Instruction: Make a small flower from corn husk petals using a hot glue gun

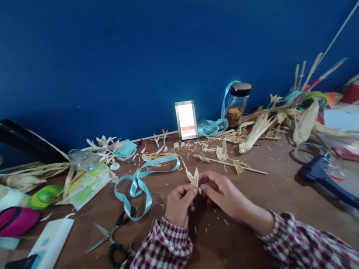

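Brown table (273, 192), no legible writing; L hand (179, 205) & R hand (225, 194) grips pinched on husk piece (193, 177).

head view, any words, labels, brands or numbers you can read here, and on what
None can be read.
Pixelated card against the wall: blurred out.
Green and white packet: print too small and blurred.
Jar: orange label, no legible text.
White power strip: no readable marking.

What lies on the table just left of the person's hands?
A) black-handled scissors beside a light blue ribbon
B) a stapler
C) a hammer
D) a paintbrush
A: the black-handled scissors lie open on the table left of the left hand, beside a curled light blue ribbon; both hands pinch a small piece of dried husk, with the right hand opposite.
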A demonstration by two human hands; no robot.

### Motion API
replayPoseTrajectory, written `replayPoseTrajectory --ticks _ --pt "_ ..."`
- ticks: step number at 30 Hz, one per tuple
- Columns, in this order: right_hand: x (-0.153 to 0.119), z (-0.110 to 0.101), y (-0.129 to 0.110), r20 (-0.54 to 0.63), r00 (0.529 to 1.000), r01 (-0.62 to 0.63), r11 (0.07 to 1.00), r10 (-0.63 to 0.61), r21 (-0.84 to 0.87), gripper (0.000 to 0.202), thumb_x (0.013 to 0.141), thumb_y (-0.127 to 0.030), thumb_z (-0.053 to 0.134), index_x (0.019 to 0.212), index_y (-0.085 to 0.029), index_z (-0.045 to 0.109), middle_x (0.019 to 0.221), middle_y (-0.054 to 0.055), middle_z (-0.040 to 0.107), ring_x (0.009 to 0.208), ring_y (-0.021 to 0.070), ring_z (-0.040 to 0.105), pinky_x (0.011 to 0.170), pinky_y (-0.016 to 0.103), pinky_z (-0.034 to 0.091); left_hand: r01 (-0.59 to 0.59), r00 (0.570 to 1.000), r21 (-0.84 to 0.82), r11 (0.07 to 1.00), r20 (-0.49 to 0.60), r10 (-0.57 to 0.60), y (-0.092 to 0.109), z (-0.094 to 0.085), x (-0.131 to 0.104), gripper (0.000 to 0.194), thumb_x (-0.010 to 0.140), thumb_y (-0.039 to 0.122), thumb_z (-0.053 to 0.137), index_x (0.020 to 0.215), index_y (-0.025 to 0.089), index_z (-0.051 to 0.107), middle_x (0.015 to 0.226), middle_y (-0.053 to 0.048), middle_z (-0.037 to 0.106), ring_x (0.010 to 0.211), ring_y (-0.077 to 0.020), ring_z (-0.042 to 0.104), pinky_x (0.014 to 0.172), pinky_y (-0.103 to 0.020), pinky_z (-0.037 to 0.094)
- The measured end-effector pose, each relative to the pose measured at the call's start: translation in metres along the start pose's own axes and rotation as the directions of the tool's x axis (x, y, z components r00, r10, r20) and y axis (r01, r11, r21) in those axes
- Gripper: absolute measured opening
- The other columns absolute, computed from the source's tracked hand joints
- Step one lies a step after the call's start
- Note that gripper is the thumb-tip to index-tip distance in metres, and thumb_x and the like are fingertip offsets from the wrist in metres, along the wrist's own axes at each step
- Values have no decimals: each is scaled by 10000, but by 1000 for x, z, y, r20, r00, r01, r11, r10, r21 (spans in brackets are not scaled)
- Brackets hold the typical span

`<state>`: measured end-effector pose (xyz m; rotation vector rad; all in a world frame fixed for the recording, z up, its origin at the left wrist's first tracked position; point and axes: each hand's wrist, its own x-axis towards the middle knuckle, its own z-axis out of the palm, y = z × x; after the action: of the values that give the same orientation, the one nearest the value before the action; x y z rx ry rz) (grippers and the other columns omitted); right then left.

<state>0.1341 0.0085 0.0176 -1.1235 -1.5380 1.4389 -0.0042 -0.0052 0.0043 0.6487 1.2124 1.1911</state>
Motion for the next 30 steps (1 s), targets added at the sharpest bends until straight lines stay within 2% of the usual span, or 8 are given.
replayPoseTrajectory --ticks 3,8,12,16,21,24,26,30 --pt "1 -2 -3 -35 997 63 998 -63 -2 131 827 -251 506 897 -186 595 770 10 598 689 127 532 633 237 433 -14 1000 38 999 29 13 -5 -1 1 277 499 321 784 604 120 624 415 68 487 321 -24 359 333 -157 258" --pt "1 -5 -9 1 1000 25 992 -25 120 184 828 -316 521 830 -161 620 691 2 573 619 113 492 593 228 397 -24 998 59 998 67 20 -12 -5 3 255 537 317 770 636 134 622 488 52 542 338 -30 391 338 -160 292" --pt "0 -6 -8 21 998 50 994 -52 100 268 835 -393 518 788 -148 617 672 4 559 629 115 483 590 220 381 -56 995 103 993 91 46 -14 -6 4 238 568 323 752 659 132 643 500 42 562 343 -33 400 348 -164 308" --pt "2 -5 -1 -50 997 64 998 -64 -1 307 842 -405 505 720 -141 606 643 -3 542 605 110 461 556 210 352 -87 987 155 984 144 64 -15 -5 2 195 612 302 719 678 130 654 519 27 590 382 -58 461 382 -176 369" --pt "2 -3 6 -138 989 48 996 -58 -80 335 846 -391 492 636 -143 574 556 -30 459 527 88 393 479 203 295 -103 988 211 972 130 77 -13 -3 -2 141 626 261 697 658 133 649 483 36 575 381 -64 465 389 -176 376" --pt "1 -1 6 -197 978 42 991 -66 -125 331 827 -394 516 621 -142 576 553 -26 472 522 87 389 471 201 299 -119 987 245 962 130 89 -11 -1 -4 131 622 251 695 629 128 649 448 34 564 374 -66 458 392 -177 366" --pt "1 -1 5 -213 976 25 993 -50 -119 329 814 -408 529 634 -140 593 548 -22 487 509 87 390 458 200 301 -132 987 251 959 128 102 -10 -1 -4 144 624 264 696 631 127 653 441 32 560 373 -70 460 391 -180 364" --pt "3 0 3 -192 981 -18 1000 17 -1 391 806 -464 518 607 -138 597 496 -28 470 449 74 370 412 189 297 -138 986 212 967 122 114 -12 -3 -1 173 630 297 698 646 133 645 478 32 566 377 -71 464 391 -186 376"
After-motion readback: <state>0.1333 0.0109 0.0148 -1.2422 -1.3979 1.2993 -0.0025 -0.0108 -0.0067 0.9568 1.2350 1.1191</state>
